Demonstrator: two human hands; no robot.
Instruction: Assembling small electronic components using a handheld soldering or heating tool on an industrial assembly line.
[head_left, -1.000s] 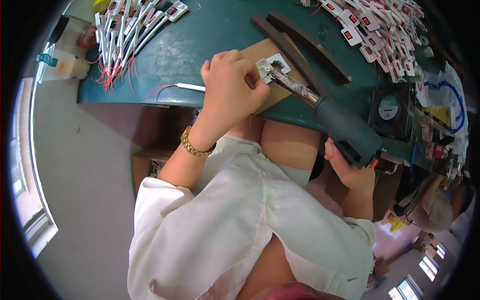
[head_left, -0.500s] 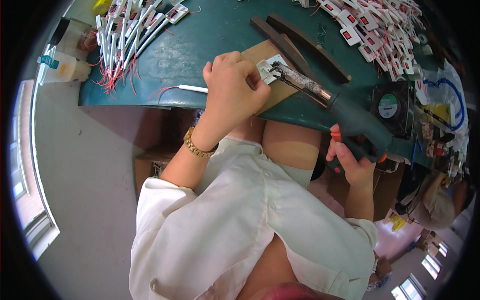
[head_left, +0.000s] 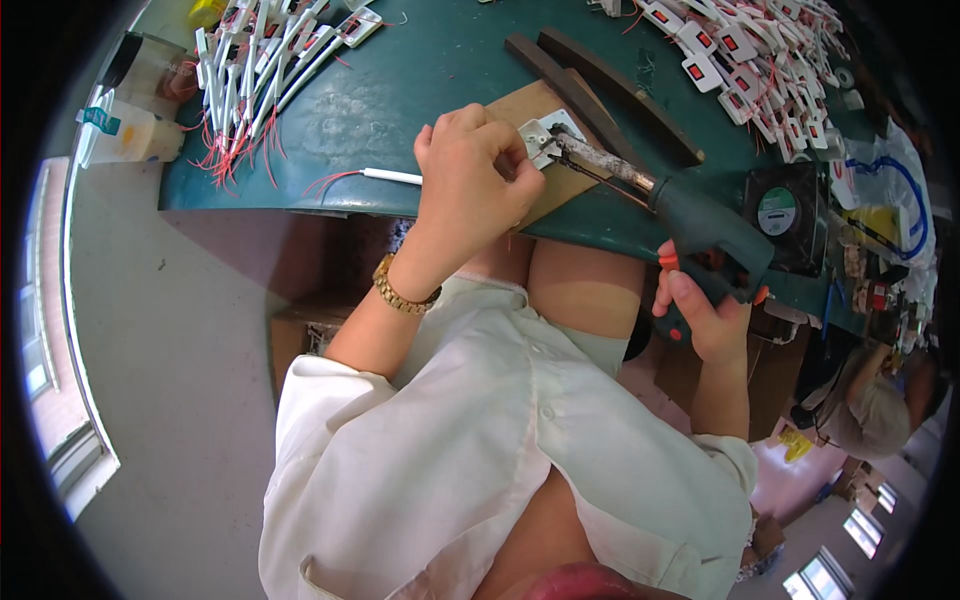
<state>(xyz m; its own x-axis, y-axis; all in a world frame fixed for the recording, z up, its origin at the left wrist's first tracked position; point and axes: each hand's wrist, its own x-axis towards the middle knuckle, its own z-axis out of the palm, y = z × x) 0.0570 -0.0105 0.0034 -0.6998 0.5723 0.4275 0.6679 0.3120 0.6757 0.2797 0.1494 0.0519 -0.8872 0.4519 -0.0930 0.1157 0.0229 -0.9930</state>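
Green desk (head_left: 420, 90), soldering station: both hands engaged on one small white part.

Left hand (head_left: 478, 185) is curled shut, fingertips pinning the small white part (head_left: 545, 135) onto a brown board (head_left: 540, 105) near the desk's front edge; what else the fingers enclose cannot be told. Right hand (head_left: 705, 310) is wrapped closed around the grip of a green soldering gun (head_left: 705, 225) at the desk edge. Gun's long axis runs diagonally up-left from that grip; its tip (head_left: 560, 140) appears to touch the part, just right of the left fingers. Left hand is nearer the part. Loose white wired strip (head_left: 385, 176) lies left, apart.
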